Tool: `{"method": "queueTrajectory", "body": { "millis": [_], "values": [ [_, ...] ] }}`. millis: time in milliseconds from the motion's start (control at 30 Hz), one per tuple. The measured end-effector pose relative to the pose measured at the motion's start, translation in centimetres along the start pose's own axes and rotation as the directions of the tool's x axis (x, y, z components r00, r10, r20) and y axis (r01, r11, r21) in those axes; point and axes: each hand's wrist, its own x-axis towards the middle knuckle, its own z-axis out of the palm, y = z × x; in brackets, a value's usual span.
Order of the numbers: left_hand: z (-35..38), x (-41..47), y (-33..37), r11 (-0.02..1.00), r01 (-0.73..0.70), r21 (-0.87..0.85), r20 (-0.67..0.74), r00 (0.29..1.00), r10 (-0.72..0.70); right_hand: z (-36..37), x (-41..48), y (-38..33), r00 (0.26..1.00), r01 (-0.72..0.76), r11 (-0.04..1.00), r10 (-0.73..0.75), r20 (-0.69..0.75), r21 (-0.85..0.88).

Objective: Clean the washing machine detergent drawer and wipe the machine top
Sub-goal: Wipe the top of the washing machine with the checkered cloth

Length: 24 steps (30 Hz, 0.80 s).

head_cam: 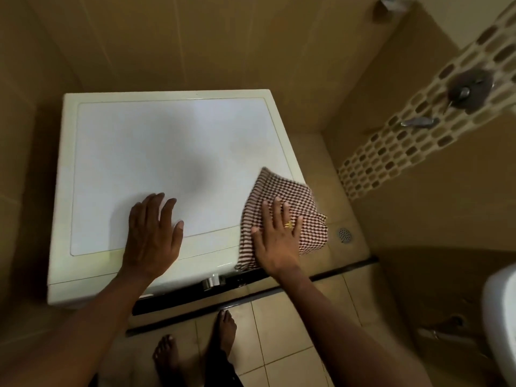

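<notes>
The white washing machine top [167,152] fills the middle of the head view. A brown-and-white checked cloth [282,191] lies on its front right corner and hangs partly over the right edge. My right hand [276,236] presses flat on the cloth with straight fingers. My left hand [152,233] rests flat on the front of the machine top, fingers spread, holding nothing. The detergent drawer is hidden below the front edge.
A silver knob [213,281] and dark control strip show at the machine's front. Tiled walls close in behind and on the left. To the right are a tiled floor with a drain [344,234], wall taps [463,90] and a white basin edge [499,317]. My bare feet [195,342] stand below.
</notes>
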Motion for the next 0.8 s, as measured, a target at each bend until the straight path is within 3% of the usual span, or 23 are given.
{"method": "queueTrajectory", "body": {
  "millis": [100, 167, 267, 333, 400, 500, 567, 667, 800],
  "values": [
    [0.2, 0.6, 1.2, 0.999, 0.017, -0.04, -0.032, 0.999, -0.018, -0.4, -1.9, -0.1, 0.937, 0.344, 0.938, -0.341, 0.07, -0.033],
    [0.4, 1.6, 2.9, 0.996, 0.029, -0.086, -0.056, 0.998, -0.034, -1.2, -1.4, 3.4, 0.909, 0.414, 0.91, -0.413, 0.052, -0.006],
    [0.9, 3.7, 5.7, 0.993, 0.013, -0.12, -0.061, 0.998, -0.021, -2.3, 0.8, 8.1, 0.988, 0.122, 0.991, -0.115, -0.106, 0.059],
    [1.5, 5.2, 7.4, 0.993, 0.005, -0.12, -0.045, 0.999, -0.011, -2.0, 2.0, 7.5, 0.99, -0.037, 0.991, 0.053, -0.127, 0.126],
    [2.3, 6.0, 8.5, 0.994, 0.026, -0.11, -0.008, 1.0, -0.027, -1.2, 2.0, 5.3, 0.995, -0.008, 0.994, 0.019, -0.096, 0.111],
    [3.2, 6.3, 8.7, 0.991, 0.106, -0.076, 0.063, 0.993, -0.102, -1.1, 0.4, 5.2, 0.961, 0.277, 0.961, -0.277, 0.01, -0.015],
    [3.4, 6.3, 8.5, 0.985, 0.164, -0.06, 0.074, 0.984, -0.159, -1.9, 0.5, 7.3, 0.928, 0.371, 0.928, -0.37, 0.037, -0.038],
    [3.5, 6.4, 8.8, 0.982, 0.181, -0.046, 0.078, 0.981, -0.177, -2.4, 2.4, 8.2, 0.965, 0.257, 0.966, -0.257, -0.047, -0.005],
    [3.5, 6.4, 9.1, 0.98, 0.198, -0.024, 0.077, 0.978, -0.196, -1.6, 5.7, 4.1, 0.994, 0.071, 0.998, -0.07, -0.084, 0.0]
  ]
}}
